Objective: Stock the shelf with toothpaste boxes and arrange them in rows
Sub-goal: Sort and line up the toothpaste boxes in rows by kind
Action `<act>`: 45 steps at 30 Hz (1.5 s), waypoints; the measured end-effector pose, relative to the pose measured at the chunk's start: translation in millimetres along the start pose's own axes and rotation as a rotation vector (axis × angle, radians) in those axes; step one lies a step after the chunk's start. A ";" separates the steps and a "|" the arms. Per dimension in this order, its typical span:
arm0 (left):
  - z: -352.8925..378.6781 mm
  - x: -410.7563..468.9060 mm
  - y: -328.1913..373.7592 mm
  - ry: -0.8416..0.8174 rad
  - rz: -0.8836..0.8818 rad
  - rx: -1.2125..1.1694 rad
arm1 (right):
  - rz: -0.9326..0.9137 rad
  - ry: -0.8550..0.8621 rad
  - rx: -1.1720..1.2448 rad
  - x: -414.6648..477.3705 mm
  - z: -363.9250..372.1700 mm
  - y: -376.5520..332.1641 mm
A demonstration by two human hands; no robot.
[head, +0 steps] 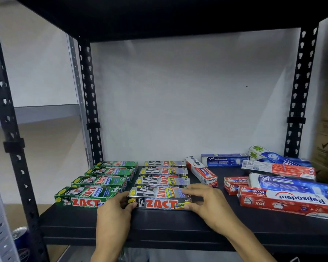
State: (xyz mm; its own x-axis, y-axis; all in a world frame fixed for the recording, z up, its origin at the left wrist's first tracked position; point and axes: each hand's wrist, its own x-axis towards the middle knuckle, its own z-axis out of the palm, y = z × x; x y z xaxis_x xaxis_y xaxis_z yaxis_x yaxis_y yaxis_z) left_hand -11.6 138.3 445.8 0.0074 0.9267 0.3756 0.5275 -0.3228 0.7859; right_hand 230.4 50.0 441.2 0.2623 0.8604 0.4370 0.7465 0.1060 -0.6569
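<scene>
The silver ZACT box [159, 198] is lying at the front centre of the shelf [159, 231], heading the silver row [163, 172] running toward 12 o'clock. The left hand [114, 210] is pinching its 9 o'clock end and the right hand [203, 201] its 3 o'clock end, probably squaring it against the green row [95, 186] at 9 o'clock. Unsorted boxes [284, 186] are lying at 3 o'clock.

The shelf [159, 224] is smooth black board with a dull sheen, and its posts [87, 91] are matt black punched metal. Silver boxes [159, 197] at 6 o'clock and green boxes [87, 195] at 8 are foil-bright glossy card. Red boxes [284, 205] at 4 are glossy card, creased. The wall [178, 101] is matt. The can [21, 241] at 7 is shiny metal.
</scene>
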 end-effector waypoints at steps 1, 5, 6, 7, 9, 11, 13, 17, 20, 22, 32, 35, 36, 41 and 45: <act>-0.2 0.0 0.1 0.000 -0.002 0.006 | -0.002 -0.006 -0.004 -0.1 0.0 0.2; -0.6 -0.3 0.1 0.003 0.006 0.017 | -0.002 -0.021 0.025 -0.6 -0.2 -0.4; -0.9 -0.3 0.3 0.000 0.011 0.020 | -0.002 -0.019 0.040 -1.2 -0.6 -0.9; -1.1 -0.2 0.5 -0.007 0.015 0.026 | -0.006 -0.010 0.060 -2.1 -1.4 -1.6; -0.5 -0.3 2.2 -0.024 0.022 0.039 | -0.015 0.025 0.102 -4.4 -5.1 -2.5; -0.2 -2.5 6.9 -0.023 0.030 0.081 | -0.017 0.060 0.130 -6.5 -12.4 -4.1; 1.8 -5.4 14.3 0.005 0.079 0.133 | -0.015 0.100 0.128 -6.3 -24.0 -2.2; 13.9 -10.5 40.8 0.064 0.318 0.149 | -0.059 0.259 -0.019 -4.3 -63.2 9.8; 38.0 -7.0 72.0 -0.033 0.533 0.123 | -0.037 0.338 -0.209 -7.5 -105.9 21.0; 61.4 -3.0 98.0 -0.159 0.649 0.097 | 0.020 0.301 -0.331 -12.3 -136.2 28.1; 173.0 -43.2 203.3 -0.920 0.868 0.299 | 0.428 -0.147 -0.477 -41.4 -245.6 93.0; 180.5 -51.4 207.3 -0.926 0.883 0.298 | 0.443 -0.173 -0.436 -42.2 -256.9 105.0; 180.6 -52.7 207.7 -0.906 0.900 0.302 | 0.443 -0.176 -0.414 -41.7 -258.5 107.8; 158.9 -38.6 205.3 -0.709 0.948 0.245 | 0.412 -0.123 -0.246 -46.3 -260.7 116.6; 132.2 -8.7 191.6 -0.618 0.885 0.186 | 0.405 -0.147 -0.293 -54.6 -264.0 119.7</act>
State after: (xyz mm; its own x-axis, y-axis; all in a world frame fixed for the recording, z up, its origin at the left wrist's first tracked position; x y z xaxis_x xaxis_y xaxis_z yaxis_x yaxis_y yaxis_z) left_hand 201.7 93.9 528.2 0.8442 0.3346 0.4187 0.2452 -0.9358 0.2534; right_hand 466.9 -115.9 501.0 0.4924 0.8668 0.0788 0.7486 -0.3756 -0.5463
